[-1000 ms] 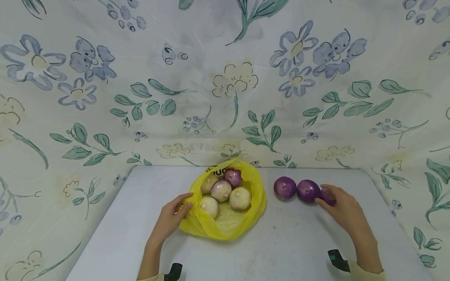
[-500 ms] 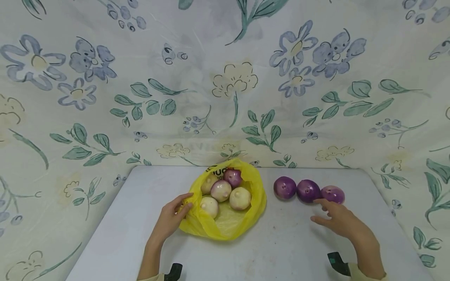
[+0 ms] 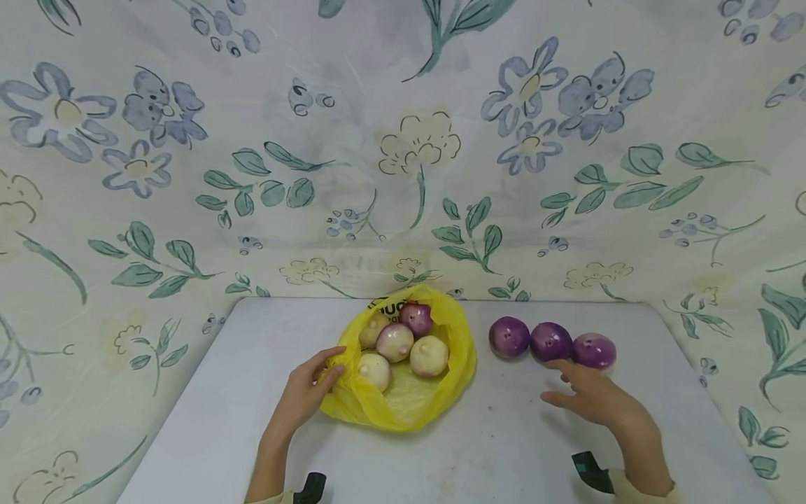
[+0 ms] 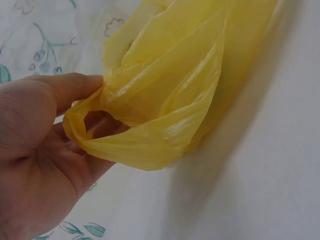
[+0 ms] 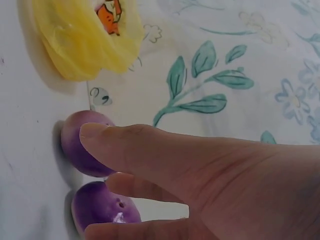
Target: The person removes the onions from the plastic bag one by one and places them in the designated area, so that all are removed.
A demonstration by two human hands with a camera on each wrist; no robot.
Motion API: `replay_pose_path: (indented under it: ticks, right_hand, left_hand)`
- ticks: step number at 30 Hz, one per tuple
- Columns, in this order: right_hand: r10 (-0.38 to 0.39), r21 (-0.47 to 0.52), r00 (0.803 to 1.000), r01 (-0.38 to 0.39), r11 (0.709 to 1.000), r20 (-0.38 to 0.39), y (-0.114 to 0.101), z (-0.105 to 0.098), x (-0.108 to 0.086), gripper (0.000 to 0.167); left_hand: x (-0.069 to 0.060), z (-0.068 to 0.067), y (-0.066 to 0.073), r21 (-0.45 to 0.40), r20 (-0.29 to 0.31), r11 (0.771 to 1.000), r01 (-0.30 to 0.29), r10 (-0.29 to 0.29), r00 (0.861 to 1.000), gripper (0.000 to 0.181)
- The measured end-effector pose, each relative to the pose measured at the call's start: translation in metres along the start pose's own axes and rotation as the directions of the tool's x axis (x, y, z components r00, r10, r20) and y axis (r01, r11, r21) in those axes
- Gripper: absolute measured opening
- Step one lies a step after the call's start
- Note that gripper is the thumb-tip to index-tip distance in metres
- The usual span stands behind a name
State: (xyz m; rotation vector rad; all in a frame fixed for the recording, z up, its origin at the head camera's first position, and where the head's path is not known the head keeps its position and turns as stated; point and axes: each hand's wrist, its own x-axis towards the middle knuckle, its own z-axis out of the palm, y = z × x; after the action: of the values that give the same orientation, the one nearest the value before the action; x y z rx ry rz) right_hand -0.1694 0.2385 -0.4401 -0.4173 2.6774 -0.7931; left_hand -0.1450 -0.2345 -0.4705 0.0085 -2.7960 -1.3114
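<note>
Yellow bag (image 3: 462, 364), mouth up, on far half of white tbl (image 3: 466, 458), bit left of mid. Inside: 5 round veg (image 3: 429, 355), some pale, some purple. L hand (image 3: 307, 388) at bag's left side, thumb & fingers pinching rim. 3 purple veg (image 3: 550, 341) in row right of bag, close tog. R hand (image 3: 592, 395) at near side of right two, fingers wide apart; can't tell if touching. Flowery cloth (image 3: 352, 140) behind tbl.
</note>
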Motion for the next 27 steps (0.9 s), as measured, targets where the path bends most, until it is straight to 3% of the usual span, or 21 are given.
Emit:
replay_pose_path:
  ticks: [7,14,21,27]
  right_hand:
    - [-0.033,-0.003,0.999,0.033,0.999,0.011,-0.010,0.004,0.003,0.064]
    - [-0.005,-0.027,0.999,0.007,1.000,0.040,-0.024,0.007,0.009,0.063]
    - [-0.058,-0.041,0.998,0.058,0.997,0.002,-0.037,0.009,0.015,0.057]
    - [-0.035,-0.028,0.999,0.036,0.999,0.035,-0.053,0.013,0.018,0.060]
  left_hand:
    - [0.001,0.001,-0.001,-0.004,0.000,1.000,-0.012,0.012,1.000,0.036]
    - [0.001,0.002,-0.003,0.000,0.000,1.000,-0.011,0.011,1.000,0.036]
    - [0.001,0.003,-0.003,0.003,-0.003,1.000,-0.021,0.021,1.000,0.036]
    - [0.000,0.003,-0.003,0.014,-0.006,1.000,-0.022,0.022,1.000,0.036]
